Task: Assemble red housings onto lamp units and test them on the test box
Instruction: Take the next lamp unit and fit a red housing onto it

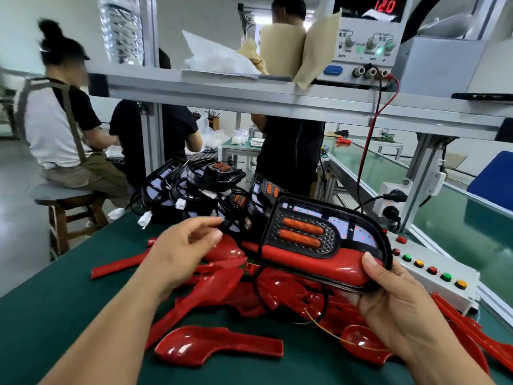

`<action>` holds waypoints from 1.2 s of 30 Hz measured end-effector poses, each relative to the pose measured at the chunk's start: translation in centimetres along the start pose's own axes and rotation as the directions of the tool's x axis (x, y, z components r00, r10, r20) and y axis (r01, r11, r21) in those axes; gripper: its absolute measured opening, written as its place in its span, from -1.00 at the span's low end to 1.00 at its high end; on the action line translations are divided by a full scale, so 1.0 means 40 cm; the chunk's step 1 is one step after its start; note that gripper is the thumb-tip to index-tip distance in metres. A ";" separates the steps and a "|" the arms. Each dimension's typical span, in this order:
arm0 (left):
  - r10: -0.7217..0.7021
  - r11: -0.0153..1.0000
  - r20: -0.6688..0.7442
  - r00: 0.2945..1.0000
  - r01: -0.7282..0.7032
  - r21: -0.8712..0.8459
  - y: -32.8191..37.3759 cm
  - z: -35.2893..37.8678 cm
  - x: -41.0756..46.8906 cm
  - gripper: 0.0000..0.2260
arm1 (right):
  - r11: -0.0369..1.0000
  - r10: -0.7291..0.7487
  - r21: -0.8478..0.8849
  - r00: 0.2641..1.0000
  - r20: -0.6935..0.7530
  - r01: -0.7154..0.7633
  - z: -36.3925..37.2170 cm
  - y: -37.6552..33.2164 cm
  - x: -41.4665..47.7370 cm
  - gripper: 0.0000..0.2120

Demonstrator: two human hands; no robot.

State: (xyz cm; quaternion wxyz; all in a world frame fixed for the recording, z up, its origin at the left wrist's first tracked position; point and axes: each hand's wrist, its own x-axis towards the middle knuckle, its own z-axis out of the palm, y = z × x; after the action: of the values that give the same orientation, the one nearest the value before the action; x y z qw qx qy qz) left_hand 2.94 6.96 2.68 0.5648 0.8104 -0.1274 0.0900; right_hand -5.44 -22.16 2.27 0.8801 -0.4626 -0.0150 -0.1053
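Note:
My right hand grips the near right end of a black lamp unit with two orange strips, held tilted above the bench. A red housing sits along its lower edge. My left hand hovers at the unit's left end, fingers loosely curled beside its black wiring, holding nothing that I can see. Several loose red housings lie on the green bench below. The white test box with coloured buttons sits to the right.
A heap of black lamp units with white connectors lies at the back of the bench. A power supply stands on the upper shelf, its red lead hanging down. Three people are at benches behind. A green conveyor runs on the right.

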 end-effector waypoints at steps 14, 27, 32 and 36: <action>-0.039 0.806 0.169 0.985 -0.070 0.588 -0.048 -0.008 0.030 -0.81 | 0.999 0.000 0.036 1.000 -0.012 0.000 -0.005 -0.011 0.004 -0.77; 0.281 0.692 0.361 0.889 -0.449 0.566 0.044 0.127 -0.039 -0.76 | 0.981 -0.022 0.192 0.998 -0.050 0.031 -0.004 -0.022 0.012 -0.72; 0.278 0.675 0.687 0.671 -0.645 0.357 0.097 0.229 -0.113 -0.76 | 0.968 -0.038 0.249 0.999 -0.019 0.041 0.001 -0.039 0.006 -0.79; 0.282 0.707 0.702 0.654 -0.636 0.308 0.103 0.252 -0.152 -0.79 | 0.952 -0.051 0.302 0.998 -0.021 0.055 0.008 -0.046 0.005 -0.72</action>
State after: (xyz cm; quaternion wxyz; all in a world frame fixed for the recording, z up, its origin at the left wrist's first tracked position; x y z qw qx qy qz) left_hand -4.08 -3.23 1.12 0.2009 0.8531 -0.4816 0.0028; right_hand -5.58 -22.93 3.97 0.9374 -0.3215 -0.0376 -0.1283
